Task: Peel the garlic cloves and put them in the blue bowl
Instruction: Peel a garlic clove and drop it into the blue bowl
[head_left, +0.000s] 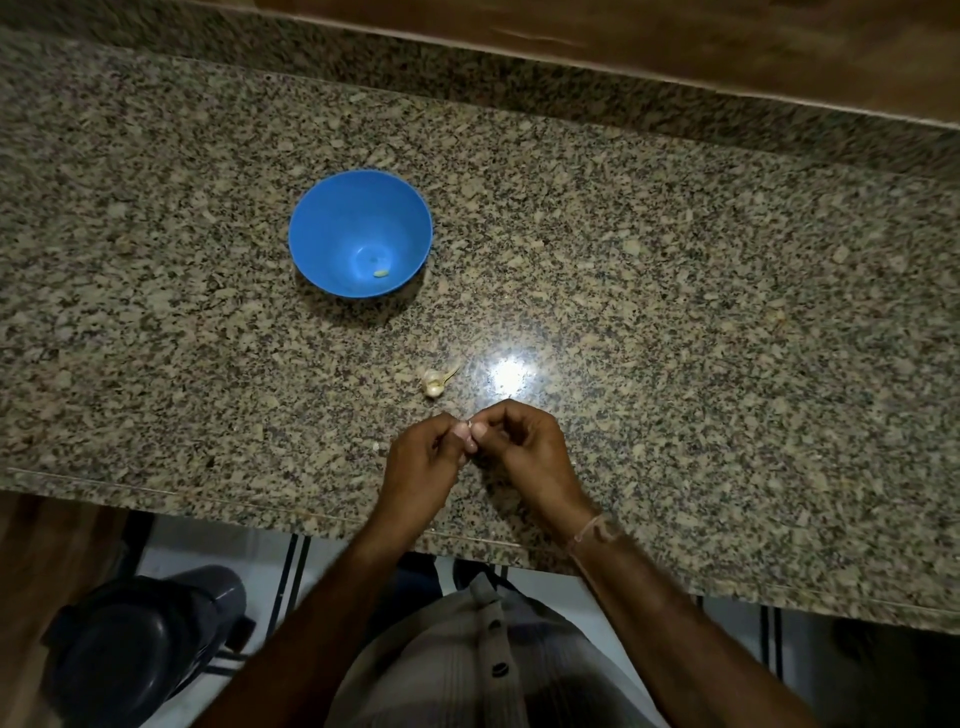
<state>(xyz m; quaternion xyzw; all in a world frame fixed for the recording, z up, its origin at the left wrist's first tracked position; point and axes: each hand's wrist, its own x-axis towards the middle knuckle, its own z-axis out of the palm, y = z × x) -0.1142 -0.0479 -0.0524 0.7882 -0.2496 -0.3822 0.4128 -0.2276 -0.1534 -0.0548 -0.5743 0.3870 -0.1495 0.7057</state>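
While both hands meet just over the near part of the tabletop (675, 291), they pinch one small garlic clove (470, 425) between them. The left hand (423, 460) has its fingers (464, 432) curled in tight, and its thumb tip presses on the clove. The right hand (527, 447) is curled the same way, with its thumb tip on the other side, so the two thumbs almost touch. Only a tiny pale bit of the clove peeks out between the thumb tips. The rest is hidden, so I cannot tell how much skin is on it.

Just past the hands, a garlic piece (432, 383) lies on the tabletop. It is whitish and lumpy, with dry papery skin and a thin stalk sticking out to the right. It touches neither hand. A bright spot of light (511, 375) shines on the stone next to it.

Farther away and a bit to the left stands the blue bowl (322, 228). It is round, plain and upright. One peeled clove (382, 272) lies at the bottom of it, small, smooth and pale yellow.

The tabletop is speckled stone, grey and tan. A pale thread band (592, 532) goes round the right wrist. Down low a striped, buttoned shirt (467, 670) shows, and a dark bin (135, 649) stands on the floor to the left.
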